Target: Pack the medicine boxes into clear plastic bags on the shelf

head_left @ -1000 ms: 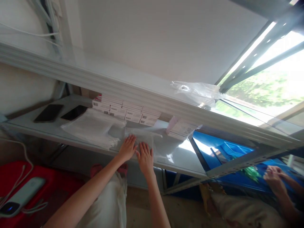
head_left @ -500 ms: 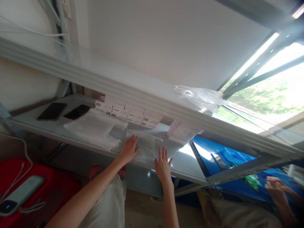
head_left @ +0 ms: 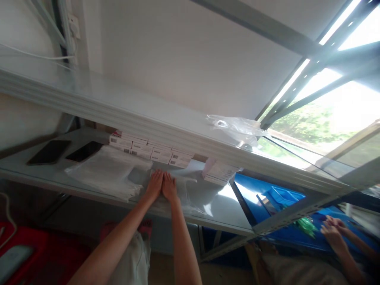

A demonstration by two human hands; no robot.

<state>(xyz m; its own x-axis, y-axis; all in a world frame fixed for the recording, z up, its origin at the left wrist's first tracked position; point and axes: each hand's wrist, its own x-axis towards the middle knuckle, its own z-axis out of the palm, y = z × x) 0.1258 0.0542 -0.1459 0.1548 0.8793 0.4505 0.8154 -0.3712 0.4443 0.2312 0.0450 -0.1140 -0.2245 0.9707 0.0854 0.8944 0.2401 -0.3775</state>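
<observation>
My left hand (head_left: pixel 154 185) and my right hand (head_left: pixel 169 187) lie side by side, thumbs close together, fingers stretched forward. Both press flat on a clear plastic bag (head_left: pixel 185 196) spread on the lower shelf (head_left: pixel 231 213). Just left of my hands is a pile of clear plastic bags (head_left: pixel 103 168). Behind them stands a row of small white boxes (head_left: pixel 160 153) with barcode labels, partly hidden under the upper shelf. To the right, a few white boxes (head_left: pixel 219 172) sit, seemingly inside clear plastic.
Two dark phones (head_left: pixel 49 152) rest at the shelf's left. The upper shelf (head_left: pixel 166 114) overhangs the back and carries crumpled clear plastic (head_left: pixel 234 126). A metal post (head_left: pixel 285 213) stands right. Beyond it, another person's hands (head_left: pixel 334 229) are near a blue tray (head_left: pixel 285 198) and green material (head_left: pixel 307 227).
My right hand has moved left across the plastic bag until it lies beside my left hand. The view has shifted slightly.
</observation>
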